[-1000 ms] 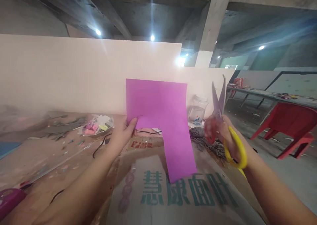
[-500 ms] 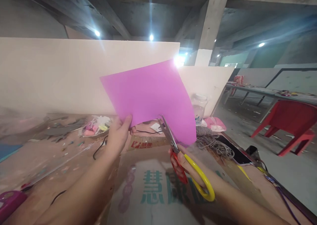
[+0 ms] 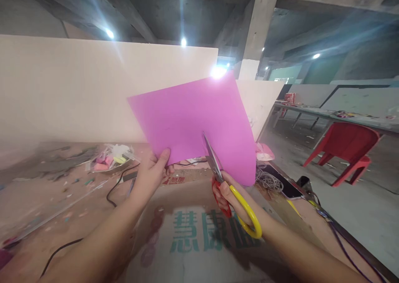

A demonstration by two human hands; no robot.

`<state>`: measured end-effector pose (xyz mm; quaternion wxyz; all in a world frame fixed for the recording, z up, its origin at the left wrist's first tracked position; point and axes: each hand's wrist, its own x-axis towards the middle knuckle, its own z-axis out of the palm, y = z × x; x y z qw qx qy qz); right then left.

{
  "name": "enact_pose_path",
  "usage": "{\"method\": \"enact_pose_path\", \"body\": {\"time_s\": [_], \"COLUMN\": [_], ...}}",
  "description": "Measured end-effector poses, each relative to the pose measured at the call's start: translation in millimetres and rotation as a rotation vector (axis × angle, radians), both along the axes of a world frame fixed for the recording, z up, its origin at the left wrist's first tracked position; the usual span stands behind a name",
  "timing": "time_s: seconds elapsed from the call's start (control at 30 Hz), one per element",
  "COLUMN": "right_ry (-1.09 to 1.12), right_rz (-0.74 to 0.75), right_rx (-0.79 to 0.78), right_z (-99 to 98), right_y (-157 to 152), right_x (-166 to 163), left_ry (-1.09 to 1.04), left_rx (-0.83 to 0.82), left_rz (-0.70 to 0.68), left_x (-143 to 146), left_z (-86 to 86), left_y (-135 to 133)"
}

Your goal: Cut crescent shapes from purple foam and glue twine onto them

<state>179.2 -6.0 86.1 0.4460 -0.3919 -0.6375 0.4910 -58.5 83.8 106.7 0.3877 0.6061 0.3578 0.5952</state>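
My left hand (image 3: 155,170) pinches the lower left corner of a purple paper sheet (image 3: 187,121), holding it up tilted above the table. My right hand (image 3: 232,200) grips scissors (image 3: 229,191) with one red and one yellow handle loop. The steel blades point up into the sheet's lower edge and look nearly closed on the paper. A printed sack (image 3: 199,237) with green characters lies flat under both hands.
A clear bag of coloured bits (image 3: 109,160) and black cables (image 3: 120,183) lie left on the table. Grey yarn (image 3: 266,179), a pink item (image 3: 264,152) and a phone (image 3: 285,185) lie right. A white partition (image 3: 77,87) stands behind. A red chair (image 3: 344,148) stands on the floor to the right.
One second ago the scissors were open and off to the right of the sheet. My left hand has tilted the sheet, and the blades have come in and moved further up into its lower edge.
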Motion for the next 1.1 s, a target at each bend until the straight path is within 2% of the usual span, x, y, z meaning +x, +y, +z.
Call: {"method": "enact_pose_path", "body": {"time_s": [0.43, 0.8, 1.1], "right_ry": [0.006, -0.007, 0.011], "right_rz": [-0.044, -0.135, -0.130], "right_rx": [0.080, 0.075, 0.097], "right_z": [-9.6, -11.2, -18.0], "right_y": [5.5, 3.5, 7.3], "right_x": [1.7, -1.4, -0.1], "left_ry": [-0.035, -0.092, 0.064], "left_rx": [-0.010, -0.022, -0.068], "left_rz": [-0.033, -0.080, 0.040], "left_x": [3.7, 1.9, 1.8], "left_z": [8.9, -2.1, 2.9], "left_y": [-8.2, -0.2, -7.6]}}
